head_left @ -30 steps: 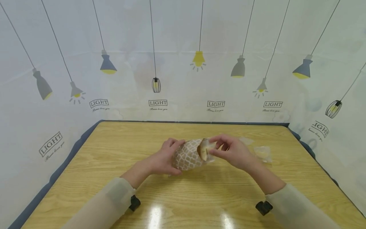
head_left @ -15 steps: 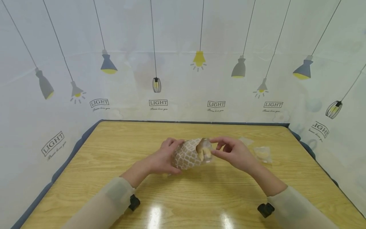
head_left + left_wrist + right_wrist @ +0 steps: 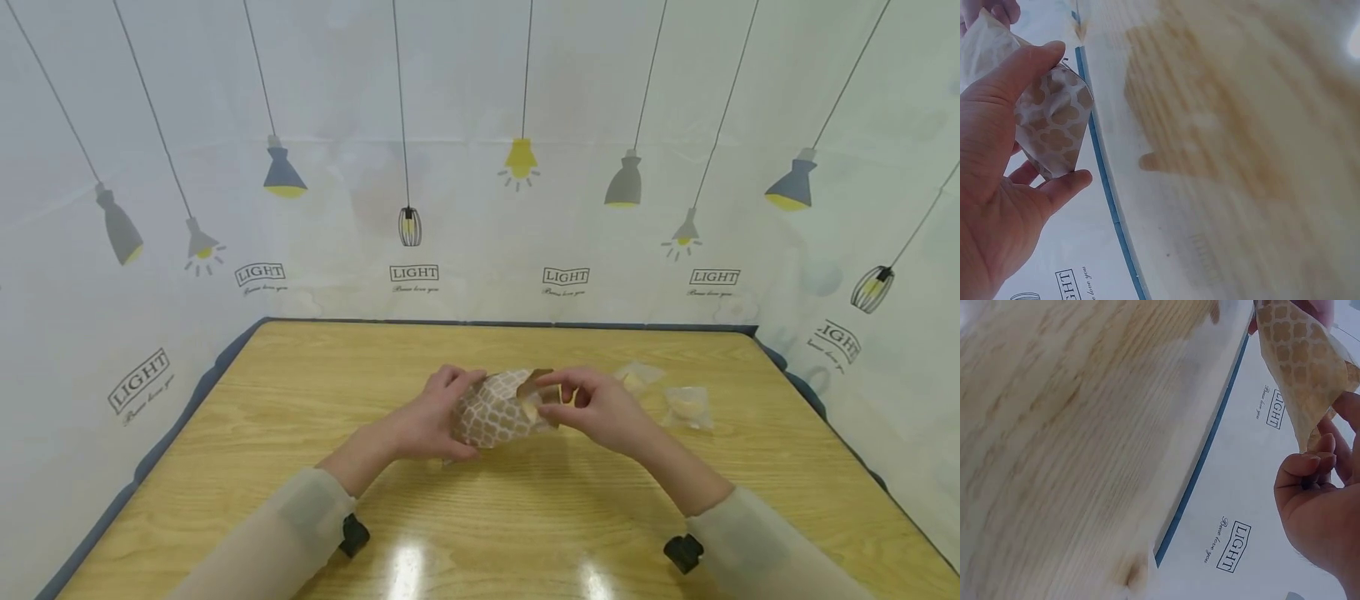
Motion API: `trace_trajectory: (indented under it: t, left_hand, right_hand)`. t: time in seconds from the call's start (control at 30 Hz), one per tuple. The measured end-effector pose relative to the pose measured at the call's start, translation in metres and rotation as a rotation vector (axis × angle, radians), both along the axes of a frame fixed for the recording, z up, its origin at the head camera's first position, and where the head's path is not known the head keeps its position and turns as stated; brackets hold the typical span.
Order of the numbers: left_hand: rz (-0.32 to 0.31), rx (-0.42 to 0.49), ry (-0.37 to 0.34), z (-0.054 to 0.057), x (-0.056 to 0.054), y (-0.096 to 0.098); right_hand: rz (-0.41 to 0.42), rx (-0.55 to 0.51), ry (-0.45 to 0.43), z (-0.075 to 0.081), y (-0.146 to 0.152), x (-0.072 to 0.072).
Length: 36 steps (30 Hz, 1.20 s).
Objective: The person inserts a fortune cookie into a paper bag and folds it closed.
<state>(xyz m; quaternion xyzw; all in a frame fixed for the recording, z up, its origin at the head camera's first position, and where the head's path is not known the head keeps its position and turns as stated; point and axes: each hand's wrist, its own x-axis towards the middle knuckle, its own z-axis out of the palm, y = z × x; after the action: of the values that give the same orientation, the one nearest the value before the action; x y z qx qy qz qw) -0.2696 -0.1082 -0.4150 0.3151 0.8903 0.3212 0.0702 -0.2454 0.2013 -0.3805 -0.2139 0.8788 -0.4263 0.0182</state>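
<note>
In the head view my left hand (image 3: 427,414) grips a brown paper bag (image 3: 491,410) with a white lattice print, thumb on the near side and fingers at the back. The bag lies tilted, its mouth turned to the right. At that mouth my right hand (image 3: 600,406) has its thumb and bent fingers, partly covering the opening. A pale yellow piece (image 3: 531,409) shows just inside. The right wrist view has the right thumb and fingertips (image 3: 1302,464) pinching the bag's edge. From the left wrist, the bag's closed end (image 3: 1054,125) sits between thumb and fingers.
To the right lie two small clear packets with pale yellow contents, a nearer packet (image 3: 687,406) and a farther packet (image 3: 637,376) partly behind the right hand. The wooden table (image 3: 360,517) ends at a dark blue edge (image 3: 465,321) against a printed white backdrop (image 3: 480,217).
My right hand has moved slightly left, closer over the bag's mouth. The pale pieces in the opening show less than before. The left hand keeps its grip, nearly still.
</note>
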Motion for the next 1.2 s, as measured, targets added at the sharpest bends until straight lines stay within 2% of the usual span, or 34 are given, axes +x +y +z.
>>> trace_trajectory:
  t: [0.37,0.57,0.77,1.0,1.2]
  left_hand:
    - [0.016,-0.023,-0.01,-0.002,0.0,-0.001]
    - [0.025,-0.011,-0.014,-0.003,0.0,-0.001]
    - [0.024,-0.009,-0.012,-0.003,-0.002,-0.004]
    - [0.027,-0.013,-0.003,-0.001,-0.002,-0.005]
    - [0.023,-0.016,-0.014,-0.001,-0.002,-0.005]
  right_hand:
    - [-0.013,0.034,-0.047,-0.006,-0.007,-0.001]
    - [-0.038,-0.015,-0.037,-0.003,0.006,-0.001]
    - [-0.142,-0.014,-0.063,-0.004,0.062,-0.003]
    - [-0.258,0.089,-0.106,-0.019,0.146,-0.017]
    - [-0.306,0.176,-0.145,-0.033,0.193,-0.026]
